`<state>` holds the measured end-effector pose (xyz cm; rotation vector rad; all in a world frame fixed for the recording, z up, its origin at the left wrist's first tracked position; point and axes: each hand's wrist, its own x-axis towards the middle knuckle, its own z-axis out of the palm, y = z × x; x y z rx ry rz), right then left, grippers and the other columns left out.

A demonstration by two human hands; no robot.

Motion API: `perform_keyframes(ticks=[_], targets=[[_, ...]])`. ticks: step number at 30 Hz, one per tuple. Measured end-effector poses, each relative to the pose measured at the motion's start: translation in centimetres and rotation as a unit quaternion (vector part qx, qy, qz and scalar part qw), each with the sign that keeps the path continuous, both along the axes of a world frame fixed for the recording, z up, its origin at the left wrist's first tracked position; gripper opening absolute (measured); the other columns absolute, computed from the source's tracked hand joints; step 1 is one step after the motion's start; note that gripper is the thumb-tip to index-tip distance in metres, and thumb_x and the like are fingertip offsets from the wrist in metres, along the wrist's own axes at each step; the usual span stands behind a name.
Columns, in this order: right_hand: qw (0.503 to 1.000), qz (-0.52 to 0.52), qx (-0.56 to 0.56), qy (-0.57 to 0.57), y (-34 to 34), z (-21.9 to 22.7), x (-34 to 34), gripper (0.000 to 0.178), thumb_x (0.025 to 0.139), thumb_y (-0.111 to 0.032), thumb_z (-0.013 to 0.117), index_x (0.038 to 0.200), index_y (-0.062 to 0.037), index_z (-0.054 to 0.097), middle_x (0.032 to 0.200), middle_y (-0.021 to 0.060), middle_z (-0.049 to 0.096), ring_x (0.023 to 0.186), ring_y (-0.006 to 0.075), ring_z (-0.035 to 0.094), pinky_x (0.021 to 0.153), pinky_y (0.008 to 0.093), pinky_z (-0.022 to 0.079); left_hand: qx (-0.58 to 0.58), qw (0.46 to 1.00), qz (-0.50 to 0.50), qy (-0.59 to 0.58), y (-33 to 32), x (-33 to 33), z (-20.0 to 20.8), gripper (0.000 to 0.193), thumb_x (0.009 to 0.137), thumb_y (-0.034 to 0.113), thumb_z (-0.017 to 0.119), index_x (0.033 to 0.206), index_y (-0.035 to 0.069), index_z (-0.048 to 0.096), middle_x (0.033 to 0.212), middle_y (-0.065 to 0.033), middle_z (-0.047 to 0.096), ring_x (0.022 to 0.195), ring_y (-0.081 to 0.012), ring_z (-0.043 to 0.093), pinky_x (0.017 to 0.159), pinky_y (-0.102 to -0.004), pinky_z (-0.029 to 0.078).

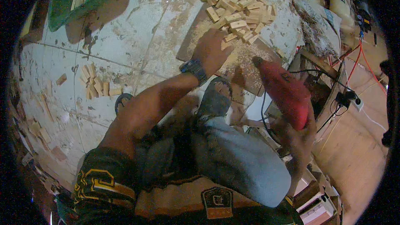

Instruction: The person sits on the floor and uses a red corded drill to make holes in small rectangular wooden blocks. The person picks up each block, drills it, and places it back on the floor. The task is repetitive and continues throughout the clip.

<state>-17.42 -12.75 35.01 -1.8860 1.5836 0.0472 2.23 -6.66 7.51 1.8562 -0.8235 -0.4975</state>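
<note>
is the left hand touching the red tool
Apart: the head view shows sawdust-strewn board lying between the left hand and the red tool.

One head-worn fisheye looks steeply down over the hands (212, 50) to the floor (141, 25) beyond.

L arm (146, 110) out far, L hand (211, 51) back up, thumb (226, 53) splayed to right; finger closure n/c. R forearm (301, 160) at near right; R hand (293, 134) blurred, curled in grip, nearer than L.
</note>
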Motion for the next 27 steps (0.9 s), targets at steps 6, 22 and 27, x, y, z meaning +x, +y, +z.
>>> perform_keyframes(ticks=[6,22,27], targets=[[0.993,0.105,0.03,-0.045,0.7,-1.1,-0.9,0.071,0.079,-0.014,0.074,0.144,-0.0031,0.046,0.13,0.0174,0.063,0.117,0.0288,0.062,0.1,0.0383,0.048,0.109,0.993,-0.053,-0.005,6.2,-3.0,-3.3,0.028,0.083,0.022,0.073,0.105,0.006,0.067,0.1,-0.0161,0.062,0.096,-0.0368,0.06,0.084,-0.0466,0.049],[0.984,0.141,0.107,-0.016,1.9,-1.6,3.3,0.08,0.074,0.004,0.074,0.147,-0.0002,0.042,0.132,0.0165,0.062,0.119,0.0242,0.061,0.104,0.0375,0.047,0.136,0.986,-0.041,-0.086,7.3,-2.9,-3.4,0.028,0.083,0.024,0.073,0.104,0.006,0.065,0.098,-0.0132,0.062,0.099,-0.0345,0.056,0.086,-0.0465,0.046],[0.98,0.186,0.071,-0.024,1.9,-1.8,4.1,0.073,0.079,-0.003,0.066,0.148,-0.0078,0.042,0.123,0.0169,0.067,0.109,0.0261,0.068,0.094,0.0364,0.053,0.12,0.987,-0.029,-0.102,7.3,-3.2,-4.1,0.027,0.082,0.023,0.073,0.103,0.007,0.065,0.099,-0.012,0.062,0.1,-0.0328,0.056,0.087,-0.0461,0.046]])
